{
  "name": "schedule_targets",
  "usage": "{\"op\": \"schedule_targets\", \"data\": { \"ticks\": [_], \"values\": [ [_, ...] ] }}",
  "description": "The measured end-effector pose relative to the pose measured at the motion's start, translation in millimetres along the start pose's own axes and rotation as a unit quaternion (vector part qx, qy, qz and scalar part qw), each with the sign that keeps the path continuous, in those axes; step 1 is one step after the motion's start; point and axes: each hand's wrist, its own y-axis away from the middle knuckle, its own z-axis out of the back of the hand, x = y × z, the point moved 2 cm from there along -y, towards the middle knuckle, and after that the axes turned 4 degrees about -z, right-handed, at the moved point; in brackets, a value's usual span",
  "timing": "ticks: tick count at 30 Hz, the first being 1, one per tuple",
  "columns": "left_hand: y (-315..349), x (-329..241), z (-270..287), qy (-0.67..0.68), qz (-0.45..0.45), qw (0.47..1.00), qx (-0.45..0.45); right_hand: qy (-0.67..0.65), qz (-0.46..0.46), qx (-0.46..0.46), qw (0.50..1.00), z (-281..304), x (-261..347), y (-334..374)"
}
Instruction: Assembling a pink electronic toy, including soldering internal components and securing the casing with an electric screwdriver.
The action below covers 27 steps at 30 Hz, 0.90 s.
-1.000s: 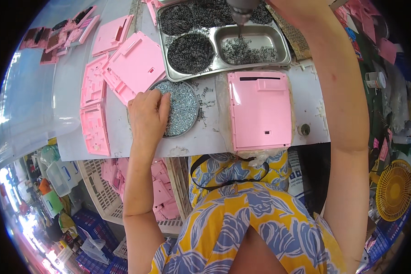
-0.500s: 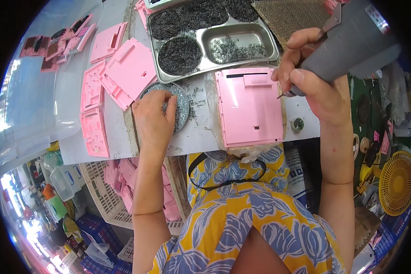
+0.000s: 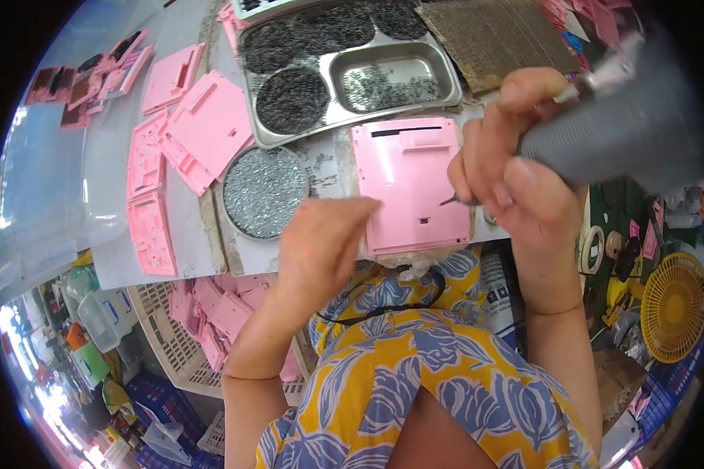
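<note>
Pink panel: lies close to the front edge of the table, slotted end toward the back; that's the pink panel [image 3: 411,176] under both hands.
Left hand: the left hand [image 3: 325,242] is blurred, fingers bent, tips over the panel's left side; from here I can't tell whether it pinches anything or touches the plastic.
Right hand: the right hand [image 3: 516,156] is wrapped around a grey power driver [image 3: 618,129].
Driver bit: thin, slanting over the panel's right part; contact with it I can't make out.
Round dish: the round dish [image 3: 266,191] of small silvery pieces sits left of the panel, near the table's front edge.
Metal tray: behind panel and dish, the metal tray [image 3: 344,119] carries dark coiled pieces in its compartments.
Brown board: the brown board [image 3: 497,43] lies right of the tray.
Other pink parts: toward the left edge of the table [image 3: 192,242], several pink parts [image 3: 211,121] overlap.
Basket: the pale basket [image 3: 152,313] stands below the front edge, holding more pink pieces.
</note>
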Motion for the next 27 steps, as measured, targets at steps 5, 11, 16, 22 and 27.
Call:
{"op": "schedule_targets", "data": {
  "ticks": [5,11,16,22,27],
  "values": [
    [-17,-16,-32,0.088,-0.071,0.994,0.009,0.018,0.014,0.016,1.000,-5,26,18],
    [-22,-18,-40,0.104,-0.087,0.991,-0.009,0.030,0.005,0.065,0.997,0,21,24],
    [-22,-16,-47,0.100,-0.097,0.990,-0.028,0.035,-0.004,0.045,0.998,-4,16,27],
    [-22,-27,-57,0.129,-0.075,0.989,0.001,0.021,-0.016,-0.007,1.000,4,15,47],
    [-29,-11,-70,0.100,-0.018,0.994,0.049,0.053,-0.065,-0.100,0.991,12,3,79]
  ]
}}
